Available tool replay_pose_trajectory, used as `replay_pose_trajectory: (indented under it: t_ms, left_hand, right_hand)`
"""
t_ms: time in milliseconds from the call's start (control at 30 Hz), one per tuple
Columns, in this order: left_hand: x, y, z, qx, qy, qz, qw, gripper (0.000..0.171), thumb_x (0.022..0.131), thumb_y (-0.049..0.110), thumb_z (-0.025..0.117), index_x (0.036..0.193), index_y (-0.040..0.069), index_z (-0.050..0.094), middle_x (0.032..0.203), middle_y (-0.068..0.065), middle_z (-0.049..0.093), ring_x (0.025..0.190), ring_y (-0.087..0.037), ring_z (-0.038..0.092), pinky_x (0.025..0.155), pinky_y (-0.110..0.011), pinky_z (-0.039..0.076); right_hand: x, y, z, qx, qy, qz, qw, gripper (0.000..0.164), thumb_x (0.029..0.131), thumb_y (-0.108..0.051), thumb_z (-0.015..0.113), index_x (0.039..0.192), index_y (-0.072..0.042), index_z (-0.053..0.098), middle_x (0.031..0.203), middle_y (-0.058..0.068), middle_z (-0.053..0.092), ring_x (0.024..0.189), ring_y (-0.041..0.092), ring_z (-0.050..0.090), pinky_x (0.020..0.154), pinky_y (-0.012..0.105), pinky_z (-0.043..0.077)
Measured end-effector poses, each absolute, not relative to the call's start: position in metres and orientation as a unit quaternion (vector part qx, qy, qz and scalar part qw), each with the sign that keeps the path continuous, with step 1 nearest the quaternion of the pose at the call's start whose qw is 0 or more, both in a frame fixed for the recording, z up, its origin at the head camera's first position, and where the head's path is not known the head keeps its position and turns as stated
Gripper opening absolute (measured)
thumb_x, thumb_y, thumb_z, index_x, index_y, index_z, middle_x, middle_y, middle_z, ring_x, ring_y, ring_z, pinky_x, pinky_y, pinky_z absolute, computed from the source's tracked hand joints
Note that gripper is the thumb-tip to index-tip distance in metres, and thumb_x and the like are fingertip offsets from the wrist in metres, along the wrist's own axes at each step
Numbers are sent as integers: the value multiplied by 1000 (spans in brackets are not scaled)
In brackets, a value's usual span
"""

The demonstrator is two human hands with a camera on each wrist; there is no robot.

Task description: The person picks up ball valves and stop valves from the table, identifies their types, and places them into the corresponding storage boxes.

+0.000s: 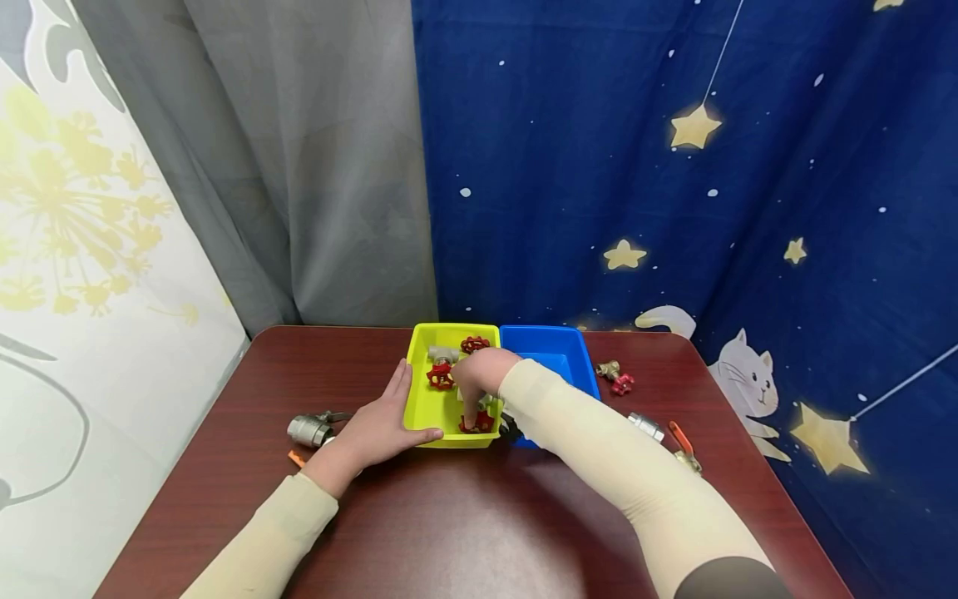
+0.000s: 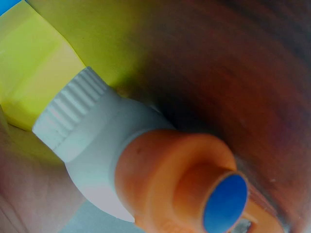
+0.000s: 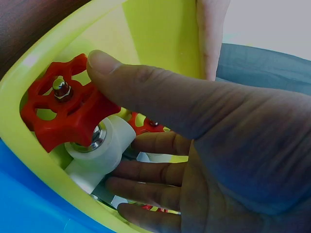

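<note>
My left hand (image 1: 377, 424) lies against a yellow bin (image 1: 427, 413), fingers along its left side and thumb stretched over the near edge. Inside the bin, my right hand (image 1: 485, 373) reaches down to a white valve (image 3: 109, 145) with a red handwheel (image 3: 63, 133). The right wrist view has the thumb on the wheel's rim and the other fingers (image 3: 155, 170) fairly straight beside the white body. Another valve with a red handwheel (image 1: 441, 375) lies to the left in the bin, and one more red handwheel (image 1: 475, 344) shows at the back.
A blue bin (image 1: 550, 339) adjoins on the right. Farther right lie a brass valve (image 1: 608, 369), a metal fitting (image 1: 646, 427) and an orange-handled valve (image 1: 684, 453). Close to my left wrist are a metal valve (image 1: 309, 430) and a white valve with an orange handle (image 2: 170, 165).
</note>
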State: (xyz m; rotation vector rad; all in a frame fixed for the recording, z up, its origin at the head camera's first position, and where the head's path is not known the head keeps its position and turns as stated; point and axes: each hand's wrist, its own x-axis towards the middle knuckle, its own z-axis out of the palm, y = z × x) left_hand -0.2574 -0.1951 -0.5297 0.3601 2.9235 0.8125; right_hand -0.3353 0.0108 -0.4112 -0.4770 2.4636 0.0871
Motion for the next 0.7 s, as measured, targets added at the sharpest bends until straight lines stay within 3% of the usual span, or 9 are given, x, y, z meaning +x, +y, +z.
replay_pose_trajectory:
  t_ms: [233, 567, 700]
  left_hand:
    - [-258, -196, -531, 118, 955, 268, 40, 137, 88, 78, 78, 179, 12, -1, 187, -8, -2, 95, -25, 71, 87, -48, 61]
    - [-258, -197, -531, 119, 957, 263, 43, 140, 86, 85, 73, 179, 12, 0, 187, -6, -3, 107, -31, 72, 94, -51, 61]
    - [-258, -197, -531, 119, 956, 263, 45, 142, 84, 89, 71, 179, 11, 0, 187, -6, -4, 110, -32, 72, 95, -52, 61]
  right_hand:
    - [-343, 23, -417, -259, 923, 30, 283, 76, 79, -50, 100, 142, -19, 72, 113, -7, 72, 106, 20, 63, 103, 47, 55]
    - [-355, 47, -418, -356, 907, -22, 226, 70, 95, -43, 89, 150, -9, 64, 136, 6, 73, 110, 19, 66, 106, 40, 57]
    - [-357, 61, -413, -367, 906, -49, 203, 56, 100, -40, 85, 143, -9, 69, 125, 5, 74, 103, 18, 66, 96, 35, 60]
